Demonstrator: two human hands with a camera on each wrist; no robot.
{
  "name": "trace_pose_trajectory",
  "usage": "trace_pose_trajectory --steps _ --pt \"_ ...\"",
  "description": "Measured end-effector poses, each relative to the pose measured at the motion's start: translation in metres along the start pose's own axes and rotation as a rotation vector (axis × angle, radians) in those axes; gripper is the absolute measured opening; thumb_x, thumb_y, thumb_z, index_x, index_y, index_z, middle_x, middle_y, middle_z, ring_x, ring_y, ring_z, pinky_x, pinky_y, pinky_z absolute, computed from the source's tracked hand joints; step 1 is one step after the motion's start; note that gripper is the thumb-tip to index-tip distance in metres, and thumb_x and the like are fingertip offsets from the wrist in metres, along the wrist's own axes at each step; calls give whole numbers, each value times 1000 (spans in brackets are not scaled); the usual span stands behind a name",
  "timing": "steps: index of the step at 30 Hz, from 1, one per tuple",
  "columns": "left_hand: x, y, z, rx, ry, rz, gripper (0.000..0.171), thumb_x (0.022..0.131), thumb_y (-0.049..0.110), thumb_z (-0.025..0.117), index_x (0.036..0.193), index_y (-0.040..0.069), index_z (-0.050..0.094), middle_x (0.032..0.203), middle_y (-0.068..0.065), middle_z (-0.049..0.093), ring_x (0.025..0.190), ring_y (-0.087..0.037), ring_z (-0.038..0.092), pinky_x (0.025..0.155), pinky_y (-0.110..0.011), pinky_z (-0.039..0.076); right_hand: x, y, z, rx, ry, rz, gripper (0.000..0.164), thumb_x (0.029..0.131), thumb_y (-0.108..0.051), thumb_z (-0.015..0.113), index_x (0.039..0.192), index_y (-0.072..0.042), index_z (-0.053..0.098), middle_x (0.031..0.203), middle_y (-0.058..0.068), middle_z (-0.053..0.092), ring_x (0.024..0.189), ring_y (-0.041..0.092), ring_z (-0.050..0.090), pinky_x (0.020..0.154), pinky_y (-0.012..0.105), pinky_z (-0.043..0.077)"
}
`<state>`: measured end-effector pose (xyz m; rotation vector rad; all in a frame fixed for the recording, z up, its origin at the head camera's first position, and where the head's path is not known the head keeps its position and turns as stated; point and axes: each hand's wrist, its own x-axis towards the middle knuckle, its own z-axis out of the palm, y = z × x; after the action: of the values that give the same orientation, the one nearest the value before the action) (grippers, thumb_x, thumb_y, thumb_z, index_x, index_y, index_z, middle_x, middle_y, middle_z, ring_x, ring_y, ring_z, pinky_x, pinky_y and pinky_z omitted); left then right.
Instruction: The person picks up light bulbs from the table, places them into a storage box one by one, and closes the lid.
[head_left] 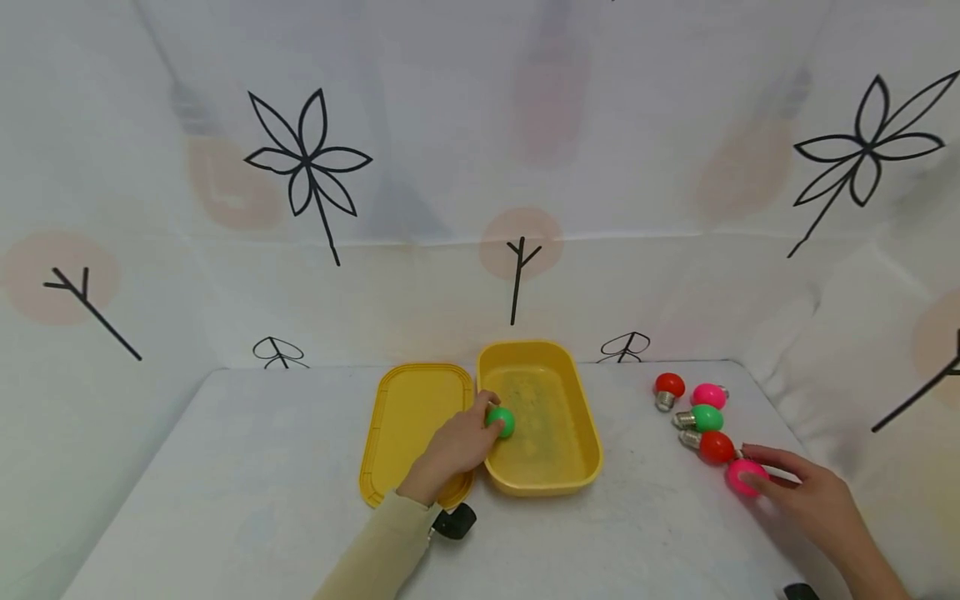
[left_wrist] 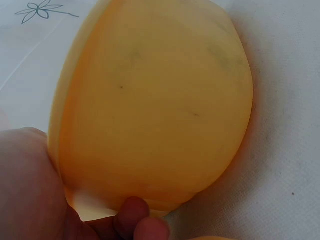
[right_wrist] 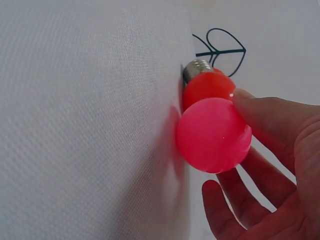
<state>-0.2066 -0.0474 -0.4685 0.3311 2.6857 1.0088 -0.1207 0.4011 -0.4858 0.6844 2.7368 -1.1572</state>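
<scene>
At the left rim of a yellow plastic box (head_left: 588, 454), my left hand (head_left: 459, 442) grips a green light bulb (head_left: 504, 422), its round end showing past the thumb. From the left wrist, the box's outer wall (left_wrist: 160, 110) fills the view and hides this bulb; curled fingertips (left_wrist: 134, 212) show below. Over on the right, my right hand (head_left: 813, 500) holds a pink light bulb (head_left: 744, 477) between thumb and fingers. In the right wrist view that pink bulb (right_wrist: 212, 135) is close to the tabletop, overlapping a red bulb (right_wrist: 206, 87) behind it.
A yellow lid (head_left: 416, 417) lies flat left of the box. Beyond my right hand lie a red bulb (head_left: 716, 448), a green bulb (head_left: 707, 417), another pink bulb (head_left: 707, 396) and another red bulb (head_left: 669, 386). A patterned cloth wall (head_left: 420, 292) bounds the white table (head_left: 247, 467).
</scene>
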Motion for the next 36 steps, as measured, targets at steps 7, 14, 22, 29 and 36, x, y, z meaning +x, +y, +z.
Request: trace_pose_trajectory --steps 7,14,22,29,36 --pt "-1 0 1 -6 0 2 37 102 35 52 136 21 45 118 -5 63 73 -19 56 65 -36 44 -2 5 -5 -24 -39 16 90 86 -57 70 145 5 41 141 33 40 123 54 35 74 44 57" --pt "0 -2 2 -6 -2 -2 37 103 35 52 136 21 45 121 -5 62 74 -19 56 66 -35 45 -3 12 -6 -63 -63 -34 90 85 -60 69 144 4 44 139 34 42 121 55 35 73 44 57" --pt "2 -2 1 1 1 7 36 103 35 51 136 21 45 124 -6 62 74 -19 56 65 -35 45 -4 7 -7 -83 -66 -3 90 86 -61 67 144 3 43 139 34 42 124 56 31 71 46 56" --pt "2 -2 1 -5 2 7 36 103 35 50 136 21 45 126 -6 61 75 -20 56 66 -36 45 -4 8 -8 -78 -64 13 86 87 -51 72 142 7 42 137 36 42 123 57 32 69 45 57" --pt "1 -3 1 -6 2 14 36 103 35 50 136 20 45 124 -7 62 74 -19 56 65 -36 45 -4 12 -8 -64 -89 29 88 85 -46 76 142 10 40 136 38 40 122 58 33 71 46 58"
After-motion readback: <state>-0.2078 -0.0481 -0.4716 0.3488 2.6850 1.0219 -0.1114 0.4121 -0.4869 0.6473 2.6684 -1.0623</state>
